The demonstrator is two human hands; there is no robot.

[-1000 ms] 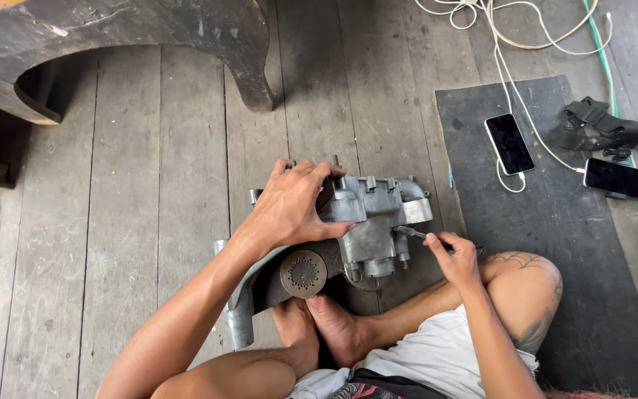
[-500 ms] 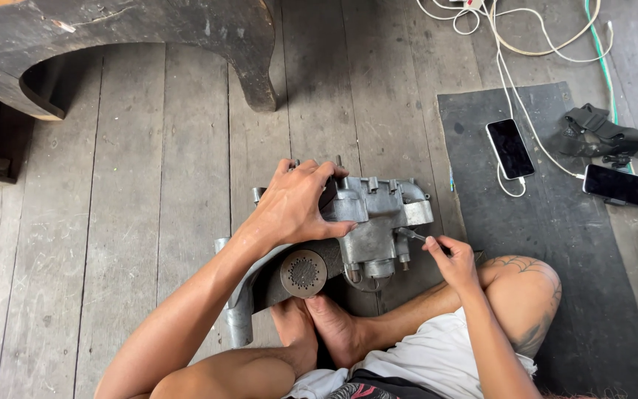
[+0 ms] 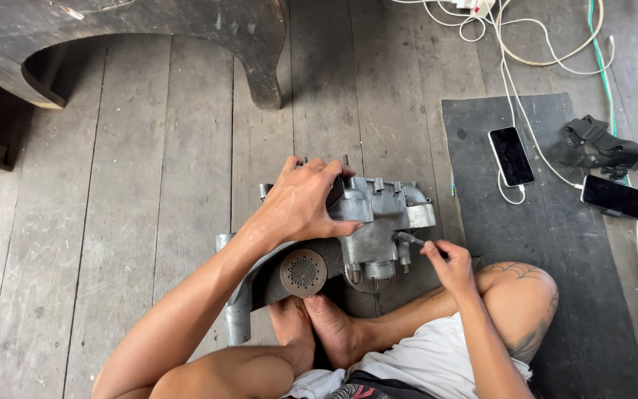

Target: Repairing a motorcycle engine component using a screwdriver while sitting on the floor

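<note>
Centrally, left hand (image 3: 306, 205) grips engine casing (image 3: 378, 222); right hand (image 3: 448, 262) pinches tool (image 3: 410, 239).

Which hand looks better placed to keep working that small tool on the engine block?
Probably the right hand: it already pinches the small tool against the engine block, while the left hand is clamped on top, steadying it.

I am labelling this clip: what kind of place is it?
Probably an informal home workshop: grey wooden plank floor, a metal engine casing worked on at floor level, and a black rubber mat holding phones.
</note>
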